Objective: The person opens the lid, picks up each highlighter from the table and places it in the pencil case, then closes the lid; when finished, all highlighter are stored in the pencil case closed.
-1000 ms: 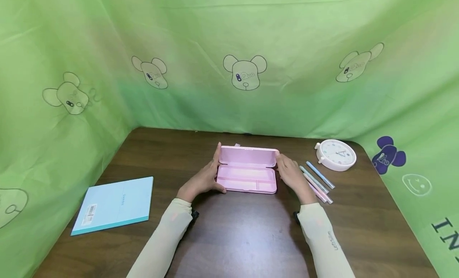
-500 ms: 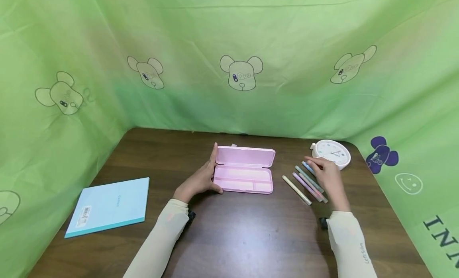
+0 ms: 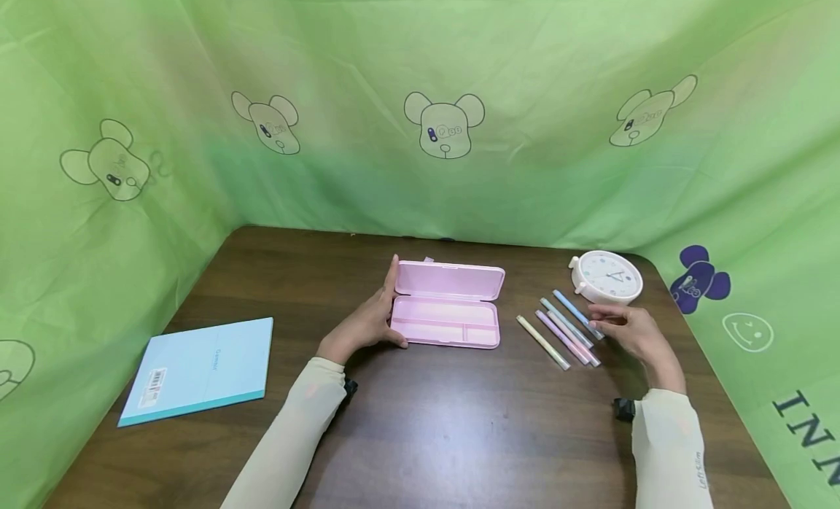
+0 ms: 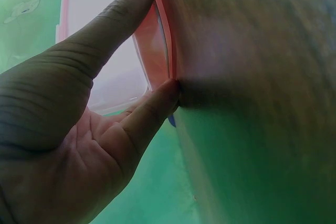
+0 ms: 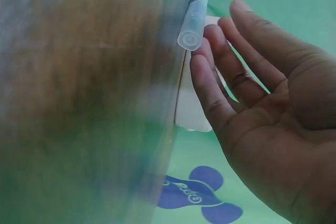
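A pink pencil case (image 3: 446,322) stands unlatched on the table with its lid (image 3: 450,281) raised and its tray bare. My left hand (image 3: 364,324) holds the case's left end, the thumb at the front corner and a finger up beside the lid; in the left wrist view, the thumb lies along the pink edge. To the right are several pastel pens (image 3: 543,343) lying side by side. My right hand (image 3: 635,337) is at the rightmost one, a blue pen (image 3: 577,313). Its fingertips (image 5: 199,65) reach the pen's end, while the thumb stays apart from it.
A white round alarm clock (image 3: 605,277) lies face up behind my right hand. At the left is a light blue notebook (image 3: 197,370). Green printed cloth (image 3: 354,181) hangs around the table's back and sides. A small pale object (image 3: 429,259) shows behind the lid.
My right hand has left the pencil case and gone right to the pens, then back toward me beside the blue pen. A yellow pen came into view. The left hand stays put.
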The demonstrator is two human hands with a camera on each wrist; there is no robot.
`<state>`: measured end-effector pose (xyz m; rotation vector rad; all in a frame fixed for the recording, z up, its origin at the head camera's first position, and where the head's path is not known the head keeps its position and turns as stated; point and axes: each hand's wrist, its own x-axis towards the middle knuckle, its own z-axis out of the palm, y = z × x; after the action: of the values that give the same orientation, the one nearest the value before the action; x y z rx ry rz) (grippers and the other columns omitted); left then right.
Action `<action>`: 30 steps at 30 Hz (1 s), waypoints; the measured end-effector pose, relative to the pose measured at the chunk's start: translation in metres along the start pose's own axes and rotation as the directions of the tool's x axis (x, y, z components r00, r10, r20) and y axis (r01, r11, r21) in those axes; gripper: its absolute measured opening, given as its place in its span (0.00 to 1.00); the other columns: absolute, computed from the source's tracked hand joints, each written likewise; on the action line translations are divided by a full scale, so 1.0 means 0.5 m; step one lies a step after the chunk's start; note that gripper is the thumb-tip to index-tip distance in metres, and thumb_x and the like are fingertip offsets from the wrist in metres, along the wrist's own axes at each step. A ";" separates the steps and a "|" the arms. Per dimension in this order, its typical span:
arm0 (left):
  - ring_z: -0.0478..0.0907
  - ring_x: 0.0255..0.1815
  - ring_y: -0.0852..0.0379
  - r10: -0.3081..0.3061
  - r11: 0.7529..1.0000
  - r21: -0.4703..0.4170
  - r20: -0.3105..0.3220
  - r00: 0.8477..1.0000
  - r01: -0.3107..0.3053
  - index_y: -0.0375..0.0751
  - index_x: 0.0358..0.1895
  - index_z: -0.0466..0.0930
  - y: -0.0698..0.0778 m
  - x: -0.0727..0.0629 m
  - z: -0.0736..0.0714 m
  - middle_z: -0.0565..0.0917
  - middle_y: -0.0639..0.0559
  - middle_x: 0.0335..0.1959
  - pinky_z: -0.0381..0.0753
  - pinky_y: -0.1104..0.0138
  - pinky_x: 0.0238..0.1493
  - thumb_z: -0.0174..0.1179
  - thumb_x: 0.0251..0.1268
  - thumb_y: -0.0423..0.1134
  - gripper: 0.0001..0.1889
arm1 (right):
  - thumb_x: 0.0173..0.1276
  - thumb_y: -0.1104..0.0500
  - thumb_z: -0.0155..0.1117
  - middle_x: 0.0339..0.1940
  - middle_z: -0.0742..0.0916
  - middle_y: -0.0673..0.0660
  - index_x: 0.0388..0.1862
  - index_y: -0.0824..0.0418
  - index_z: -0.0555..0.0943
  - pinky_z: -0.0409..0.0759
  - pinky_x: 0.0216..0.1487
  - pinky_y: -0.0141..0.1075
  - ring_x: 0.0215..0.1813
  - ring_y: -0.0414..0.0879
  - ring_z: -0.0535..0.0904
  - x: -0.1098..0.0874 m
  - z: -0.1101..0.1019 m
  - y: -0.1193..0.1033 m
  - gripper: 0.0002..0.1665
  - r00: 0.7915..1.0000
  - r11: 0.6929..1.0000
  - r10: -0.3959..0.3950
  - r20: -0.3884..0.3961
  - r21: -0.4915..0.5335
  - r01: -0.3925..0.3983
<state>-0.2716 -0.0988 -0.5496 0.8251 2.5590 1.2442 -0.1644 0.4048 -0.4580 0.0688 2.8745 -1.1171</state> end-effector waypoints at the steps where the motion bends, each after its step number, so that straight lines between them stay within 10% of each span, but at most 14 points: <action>1: 0.58 0.85 0.36 0.006 1.000 0.015 0.003 1.000 -0.007 0.59 0.87 0.14 0.025 -0.010 -0.008 0.40 0.39 0.91 0.63 0.44 0.80 0.93 0.39 0.43 0.91 | 0.77 0.64 0.73 0.55 0.89 0.74 0.65 0.78 0.82 0.78 0.40 0.24 0.41 0.26 0.78 0.000 0.000 0.002 0.24 1.000 1.000 0.002 0.009 0.014 -0.003; 15: 0.69 0.79 0.39 -0.019 1.000 0.022 0.001 1.000 0.019 0.66 0.86 0.12 -0.018 0.006 0.004 0.52 0.36 0.89 0.69 0.44 0.77 0.94 0.35 0.48 0.93 | 0.76 0.68 0.71 0.48 0.91 0.71 0.62 0.81 0.81 0.78 0.36 0.27 0.37 0.30 0.78 0.007 0.008 0.008 0.22 0.998 0.998 0.047 0.033 0.043 -0.049; 30: 0.71 0.78 0.41 -0.049 0.998 0.038 0.008 0.999 0.048 0.65 0.86 0.12 0.012 -0.003 -0.003 0.58 0.35 0.86 0.71 0.45 0.76 0.93 0.39 0.47 0.91 | 0.75 0.70 0.70 0.41 0.91 0.65 0.59 0.83 0.80 0.79 0.36 0.26 0.36 0.30 0.80 0.012 0.010 0.010 0.20 0.998 0.998 0.044 0.041 0.043 -0.046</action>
<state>-0.2684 -0.0977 -0.5441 0.7693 2.5868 1.1790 -0.1700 0.4053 -0.4656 0.1112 2.7990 -1.1592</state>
